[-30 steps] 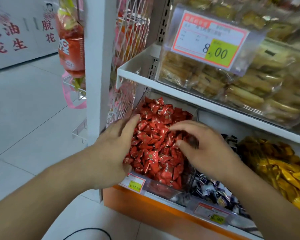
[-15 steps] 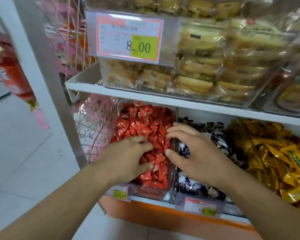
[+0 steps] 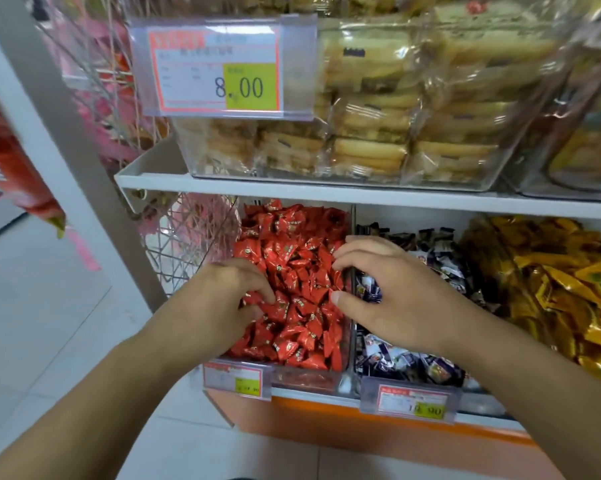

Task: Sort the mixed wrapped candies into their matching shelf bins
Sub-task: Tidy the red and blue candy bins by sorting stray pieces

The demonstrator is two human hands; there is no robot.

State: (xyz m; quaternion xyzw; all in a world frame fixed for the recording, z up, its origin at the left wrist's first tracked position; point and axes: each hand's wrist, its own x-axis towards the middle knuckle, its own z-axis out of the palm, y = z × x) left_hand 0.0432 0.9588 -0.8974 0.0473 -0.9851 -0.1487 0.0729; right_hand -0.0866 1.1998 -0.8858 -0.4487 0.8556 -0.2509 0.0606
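red candies [image 3: 299, 289] still under both hands, left grip [image 3: 222, 303] curled in deeper, right grip [image 3: 378, 296] wide.

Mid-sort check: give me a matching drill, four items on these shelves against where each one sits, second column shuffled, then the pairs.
Column one:
1. red candies
2. dark-wrapped candies
3. yellow-wrapped candies
4. wrapped biscuits

Column two:
A. upper shelf, clear bin behind the 8.00 price tag
B. lower shelf, rightmost bin
C. lower shelf, leftmost bin, under the left hand
D. lower shelf, middle bin, below the right hand

Pairs: 1-C, 2-D, 3-B, 4-A
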